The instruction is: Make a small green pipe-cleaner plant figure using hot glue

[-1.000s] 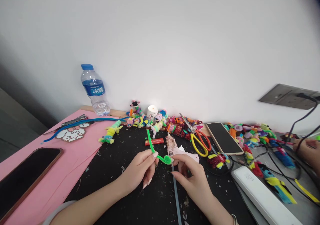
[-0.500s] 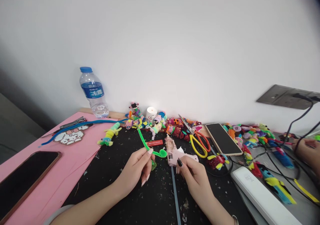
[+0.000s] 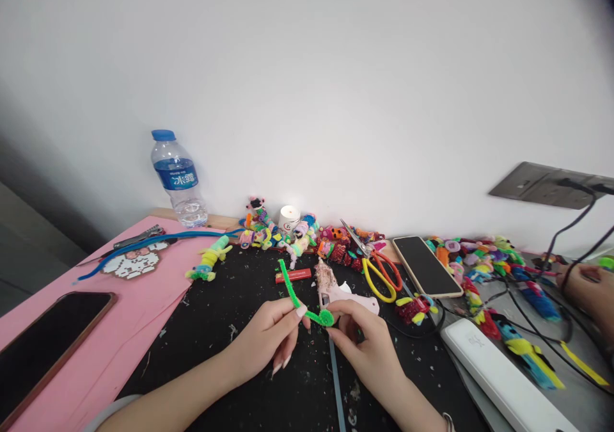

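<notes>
A fuzzy bright green pipe cleaner runs through the pinch of my left hand; its upper length sticks up and its right end is coiled into a small spiral. My right hand has thumb and forefinger at that coil, closed around its right edge. Just behind my right hand lies a pale pink glue gun with brown-stained nozzle, a grey glue stick trailing toward me. Behind my left hand is a red lighter. Scissors with yellow and orange handles lie past the glue gun.
Several pipe-cleaner figures line the wall around a white paper cup. Left are a water bottle, pink paper and a dark phone. Right are another phone, a white power bank, cables and another person's hand.
My right hand has come up to the coiled end of the pipe cleaner, which has moved down and right. My left hand has shifted slightly right, keeping its pinch.
</notes>
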A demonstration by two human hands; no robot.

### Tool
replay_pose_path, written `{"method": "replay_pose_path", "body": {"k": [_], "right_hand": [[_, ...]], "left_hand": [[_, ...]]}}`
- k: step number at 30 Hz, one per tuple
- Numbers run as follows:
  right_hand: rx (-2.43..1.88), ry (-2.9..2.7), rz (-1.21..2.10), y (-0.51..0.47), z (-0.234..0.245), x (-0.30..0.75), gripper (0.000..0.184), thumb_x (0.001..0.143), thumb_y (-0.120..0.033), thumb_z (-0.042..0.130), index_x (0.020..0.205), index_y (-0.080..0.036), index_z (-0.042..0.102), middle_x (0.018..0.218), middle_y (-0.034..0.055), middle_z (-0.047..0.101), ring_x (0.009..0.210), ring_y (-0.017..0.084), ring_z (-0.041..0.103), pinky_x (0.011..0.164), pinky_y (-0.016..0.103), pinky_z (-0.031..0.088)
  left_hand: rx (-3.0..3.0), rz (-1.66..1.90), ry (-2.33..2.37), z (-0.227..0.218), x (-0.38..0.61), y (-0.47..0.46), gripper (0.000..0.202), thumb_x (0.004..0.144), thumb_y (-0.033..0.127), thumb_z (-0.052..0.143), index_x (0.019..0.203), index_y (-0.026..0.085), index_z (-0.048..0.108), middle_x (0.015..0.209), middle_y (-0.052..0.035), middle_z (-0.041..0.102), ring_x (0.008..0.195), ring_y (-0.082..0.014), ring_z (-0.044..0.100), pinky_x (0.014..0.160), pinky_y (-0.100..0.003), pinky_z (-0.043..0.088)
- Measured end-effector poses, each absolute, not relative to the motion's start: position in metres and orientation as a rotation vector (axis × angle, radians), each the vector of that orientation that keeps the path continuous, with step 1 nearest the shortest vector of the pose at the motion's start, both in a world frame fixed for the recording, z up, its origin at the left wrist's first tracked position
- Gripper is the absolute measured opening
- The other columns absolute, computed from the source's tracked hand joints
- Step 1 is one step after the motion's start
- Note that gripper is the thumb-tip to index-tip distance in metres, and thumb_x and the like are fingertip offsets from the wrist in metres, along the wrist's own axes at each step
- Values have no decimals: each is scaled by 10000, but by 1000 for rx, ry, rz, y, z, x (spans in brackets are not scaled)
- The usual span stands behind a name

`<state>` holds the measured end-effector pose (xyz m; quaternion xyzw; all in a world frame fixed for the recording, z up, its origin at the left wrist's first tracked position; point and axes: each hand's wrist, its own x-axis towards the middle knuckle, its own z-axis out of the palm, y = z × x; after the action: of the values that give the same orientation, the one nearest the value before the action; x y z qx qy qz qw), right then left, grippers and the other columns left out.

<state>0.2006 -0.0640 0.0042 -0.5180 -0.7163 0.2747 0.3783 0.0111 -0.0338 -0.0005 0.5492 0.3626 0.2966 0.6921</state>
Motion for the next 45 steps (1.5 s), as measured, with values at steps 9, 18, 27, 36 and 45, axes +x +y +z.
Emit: {"method": "replay_pose_path", "body": {"k": [9,18,27,36,45], "right_hand": [[-1260,-1862,599,-67,6,202,161,784,-122,555,911,-213,593,759,0,602,559,115,487,524,227,402],[-1315,-1705,667,-63,5,202,157,776,-154,547,920,-206,583,660,-18,546,509,111,460,484,228,381],[-1313,-1398,718,-61,4,208,149,797,-218,559,944,-193,540,653,-16,503,557,121,474,498,230,388],[-1154,-1042,938,-53,7,213,199,748,-277,644,913,-192,573,733,1,560,502,70,424,384,168,290],[-1130,-1078,1271,-51,10,210,233,701,-309,677,856,-172,571,629,-42,505,435,45,353,342,151,249]], "left_hand": [[1223,631,815,1,10,-34,328,874,415,389,721,152,511,338,73,437,239,-43,308,286,-138,275],[1315,791,828,-1,4,-31,312,877,420,364,786,161,514,434,58,453,327,-69,341,348,-180,282],[2014,822,1158,11,-6,-22,218,757,242,525,974,220,530,912,-22,551,683,-150,486,634,-261,384],[2000,709,1143,0,-5,-15,214,781,244,530,995,243,511,863,-4,608,703,-157,535,658,-272,413],[1678,1437,1159,1,-7,-18,180,828,225,505,981,222,410,983,-48,518,944,-168,553,840,-310,450]]}}
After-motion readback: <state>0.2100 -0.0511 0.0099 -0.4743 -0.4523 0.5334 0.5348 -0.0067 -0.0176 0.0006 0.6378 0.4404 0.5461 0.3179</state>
